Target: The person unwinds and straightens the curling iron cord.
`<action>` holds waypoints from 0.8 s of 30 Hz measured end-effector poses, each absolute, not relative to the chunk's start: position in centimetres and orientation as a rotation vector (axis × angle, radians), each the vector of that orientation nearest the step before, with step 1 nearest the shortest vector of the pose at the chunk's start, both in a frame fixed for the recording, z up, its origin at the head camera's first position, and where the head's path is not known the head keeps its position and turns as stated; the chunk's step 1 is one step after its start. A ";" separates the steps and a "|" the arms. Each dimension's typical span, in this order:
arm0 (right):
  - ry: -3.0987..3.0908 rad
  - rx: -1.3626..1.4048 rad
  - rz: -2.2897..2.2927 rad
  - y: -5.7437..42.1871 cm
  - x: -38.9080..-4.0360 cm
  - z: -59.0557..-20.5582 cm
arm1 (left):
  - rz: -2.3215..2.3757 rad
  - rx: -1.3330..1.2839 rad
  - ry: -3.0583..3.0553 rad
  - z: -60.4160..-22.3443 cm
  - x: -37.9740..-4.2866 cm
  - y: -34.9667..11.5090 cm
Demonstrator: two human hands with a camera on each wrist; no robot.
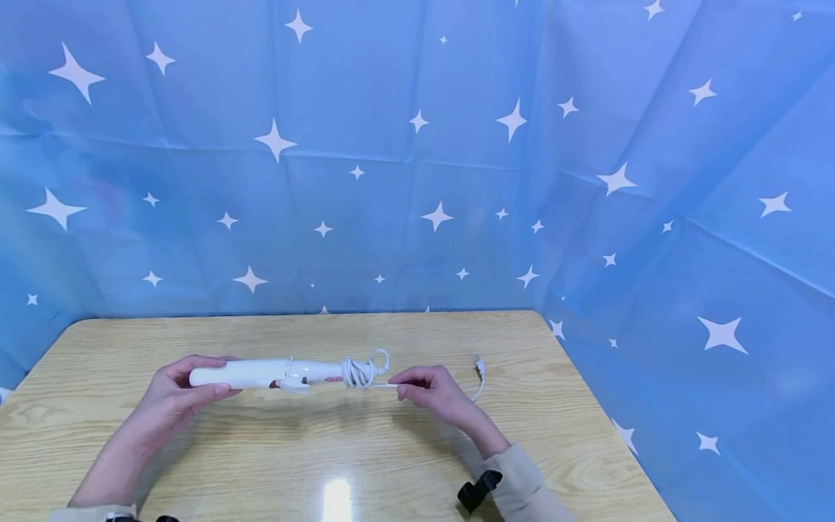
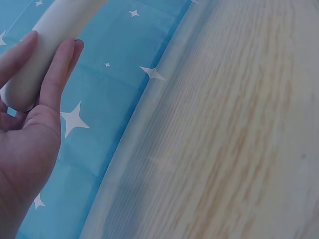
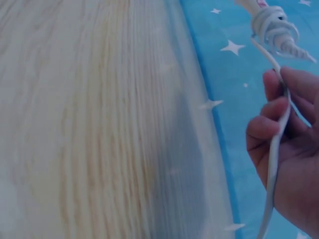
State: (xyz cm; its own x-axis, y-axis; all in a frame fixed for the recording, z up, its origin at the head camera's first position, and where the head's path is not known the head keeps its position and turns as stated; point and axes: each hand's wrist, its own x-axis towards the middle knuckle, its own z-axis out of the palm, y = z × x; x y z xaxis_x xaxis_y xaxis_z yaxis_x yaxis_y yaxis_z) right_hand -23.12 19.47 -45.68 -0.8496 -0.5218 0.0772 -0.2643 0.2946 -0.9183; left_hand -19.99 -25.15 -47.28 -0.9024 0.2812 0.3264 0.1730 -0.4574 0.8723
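Gripping white appliance (image 1: pixel 251 373): left hand (image 1: pixel 177 392); pinching coiled cord (image 1: pixel 357 373): right hand (image 1: pixel 435 394); plug (image 1: pixel 480 367) nearby; starry curtain (image 1: pixel 365 94) behind table (image 1: pixel 261 464).

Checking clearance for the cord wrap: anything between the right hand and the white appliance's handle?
Nothing visible blocks it. Only the cord itself spans the gap, from the right hand to the coils around the appliance's handle. The plug is beyond the wrist, outside that gap.
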 end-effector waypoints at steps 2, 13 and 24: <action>2.369 -0.714 -1.592 19.8 -23.1 -45.5 | 2.534 0.678 1.602 -47.3 -20.0 -25.1; 2.499 -0.641 -1.695 22.7 -23.4 -44.8 | 2.480 0.729 1.673 -47.4 -19.9 -25.1; 2.578 -0.704 -1.824 24.0 -23.5 -44.6 | 2.476 0.709 1.704 -47.5 -19.7 -25.0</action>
